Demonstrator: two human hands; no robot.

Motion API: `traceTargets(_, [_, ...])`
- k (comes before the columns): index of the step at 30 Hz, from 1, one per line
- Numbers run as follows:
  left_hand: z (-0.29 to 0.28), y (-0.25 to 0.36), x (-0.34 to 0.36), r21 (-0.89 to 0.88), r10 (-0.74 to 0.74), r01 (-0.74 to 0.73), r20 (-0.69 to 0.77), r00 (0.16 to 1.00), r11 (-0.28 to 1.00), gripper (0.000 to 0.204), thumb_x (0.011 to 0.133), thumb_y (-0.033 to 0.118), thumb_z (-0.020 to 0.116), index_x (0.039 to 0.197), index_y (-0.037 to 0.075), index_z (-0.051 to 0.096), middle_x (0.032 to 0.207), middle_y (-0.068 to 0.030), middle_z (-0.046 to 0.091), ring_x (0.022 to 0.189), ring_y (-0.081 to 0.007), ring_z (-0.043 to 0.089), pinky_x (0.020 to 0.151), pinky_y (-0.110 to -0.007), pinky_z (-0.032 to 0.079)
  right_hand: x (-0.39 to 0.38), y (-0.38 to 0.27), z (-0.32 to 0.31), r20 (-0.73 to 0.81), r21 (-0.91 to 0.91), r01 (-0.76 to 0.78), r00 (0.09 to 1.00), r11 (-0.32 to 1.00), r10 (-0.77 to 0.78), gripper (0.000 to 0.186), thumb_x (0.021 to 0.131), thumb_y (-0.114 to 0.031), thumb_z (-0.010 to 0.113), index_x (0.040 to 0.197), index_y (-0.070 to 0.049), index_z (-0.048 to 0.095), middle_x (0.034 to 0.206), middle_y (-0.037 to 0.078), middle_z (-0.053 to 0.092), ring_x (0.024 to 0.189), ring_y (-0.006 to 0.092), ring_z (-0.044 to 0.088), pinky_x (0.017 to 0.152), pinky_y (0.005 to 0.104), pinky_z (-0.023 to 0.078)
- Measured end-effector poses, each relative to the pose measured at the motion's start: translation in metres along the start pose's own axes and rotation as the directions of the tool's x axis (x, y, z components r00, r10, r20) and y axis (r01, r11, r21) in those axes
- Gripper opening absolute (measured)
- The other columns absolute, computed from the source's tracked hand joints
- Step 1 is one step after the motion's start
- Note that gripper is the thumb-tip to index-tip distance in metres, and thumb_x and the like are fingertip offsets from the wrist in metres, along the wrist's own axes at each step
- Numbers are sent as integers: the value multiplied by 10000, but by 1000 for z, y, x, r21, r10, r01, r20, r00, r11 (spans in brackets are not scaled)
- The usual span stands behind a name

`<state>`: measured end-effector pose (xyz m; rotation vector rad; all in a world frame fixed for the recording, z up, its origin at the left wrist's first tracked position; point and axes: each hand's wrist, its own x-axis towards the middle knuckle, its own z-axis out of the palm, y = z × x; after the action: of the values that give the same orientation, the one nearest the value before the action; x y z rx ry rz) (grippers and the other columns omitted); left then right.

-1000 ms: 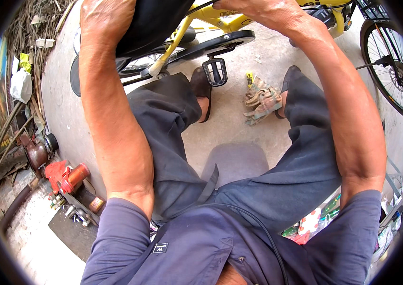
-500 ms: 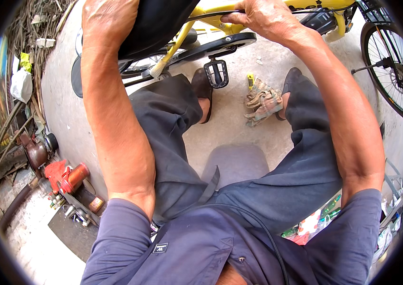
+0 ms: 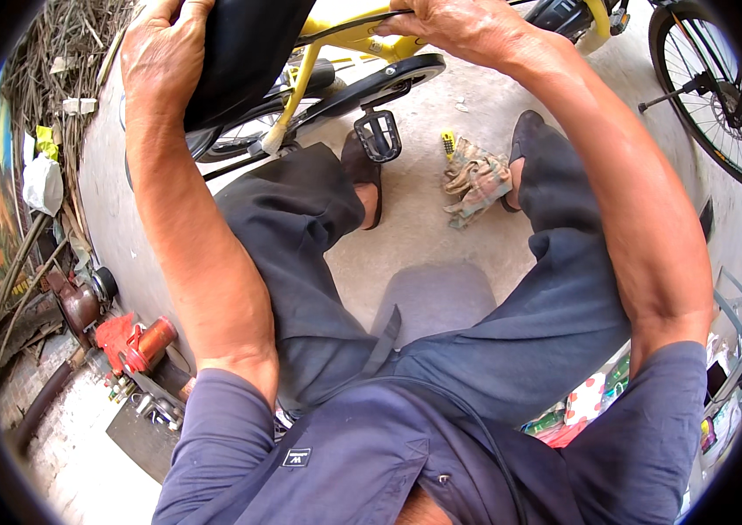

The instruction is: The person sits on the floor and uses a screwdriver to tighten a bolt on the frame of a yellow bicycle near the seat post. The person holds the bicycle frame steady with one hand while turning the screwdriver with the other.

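Note:
A yellow bicycle frame (image 3: 349,37) crosses the top of the view, with a black saddle (image 3: 244,61) at its left part. My left hand (image 3: 164,57) is closed along the saddle's left side; its fingertips are partly hidden. The fingers of my right hand (image 3: 458,31) curl around the frame's upper tube, beside a black cable. Below the frame are a black chain guard (image 3: 371,87) and a black pedal (image 3: 378,136), near my left shoe. Part of a spoked wheel (image 3: 248,138) shows under the saddle.
Patterned work gloves (image 3: 476,182) and a small yellow item (image 3: 448,144) lie on the concrete floor between my shoes. Another bicycle's wheel (image 3: 712,96) stands at the right. On the left are a red-orange cylinder (image 3: 154,341), tools and dry stalks (image 3: 56,52).
Both hands have shifted left together with the saddle and yellow frame. The whole view has also moved slightly. Both grips stay the same.

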<state>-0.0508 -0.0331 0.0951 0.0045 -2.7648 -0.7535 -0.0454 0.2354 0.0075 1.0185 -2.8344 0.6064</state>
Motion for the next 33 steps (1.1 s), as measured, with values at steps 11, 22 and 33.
traceTargets(11, [0,-1,2,-20,-32,33,36,999,999,446,852,424,654,1125,73,672,940,-92,695,864,-147,637,813,-268,470,1,-2,-8,-20,4,-14,1000,1000,15,253,854,-277,576,723,-73,646,646,161,622,642,341,634,606,434,487])
traceTargets(22, [-1,-4,3,33,-4,4,15,1000,999,465,846,443,655,1135,79,668,969,-102,695,890,-157,641,831,-273,469,4,-3,-10,-5,1,10,1000,1000,-10,237,842,-268,587,731,-71,659,644,167,622,642,352,632,613,439,486])
traceTargets(33, [-2,5,-1,23,-23,22,49,999,999,464,847,445,657,1118,68,674,963,-93,693,881,-148,635,818,-266,468,12,-10,-21,51,66,-25,998,997,22,253,837,-303,603,771,-68,668,702,168,642,705,350,638,655,432,487])
